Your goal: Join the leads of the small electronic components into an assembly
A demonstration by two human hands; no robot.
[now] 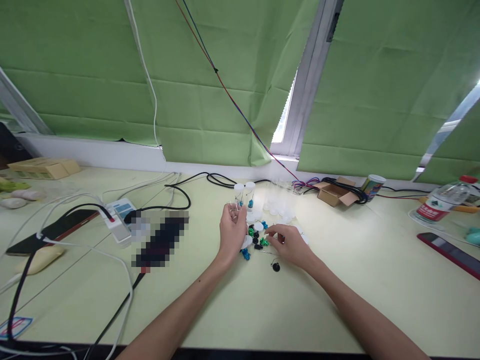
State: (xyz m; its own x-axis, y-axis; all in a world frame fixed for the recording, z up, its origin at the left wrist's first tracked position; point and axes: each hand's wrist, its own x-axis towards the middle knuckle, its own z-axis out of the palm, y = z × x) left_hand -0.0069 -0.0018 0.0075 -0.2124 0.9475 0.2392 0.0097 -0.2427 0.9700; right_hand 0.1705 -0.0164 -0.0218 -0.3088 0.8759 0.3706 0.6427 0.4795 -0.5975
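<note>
Left hand [232, 231] fingers pinch a clear vial [235, 210]; right hand [289, 245] fingers pinch a green piece [264, 242]

— What can't you make out near the hands?

— The left hand [232, 231] curls round something clear — too small to tell what. The small coloured pieces [256, 239] between both hands are tiny; the left palm covers some.

— And the right hand [290, 245]?

— Its fingertips hide whatever they pinch.

— Further out?

— Left of the left hand, a dark object [159, 240] is pixelated. Beyond the hands, the clear vials [277, 202] blur into the table [240, 305]. Far right, a phone [450, 252] is cut by the edge.
</note>
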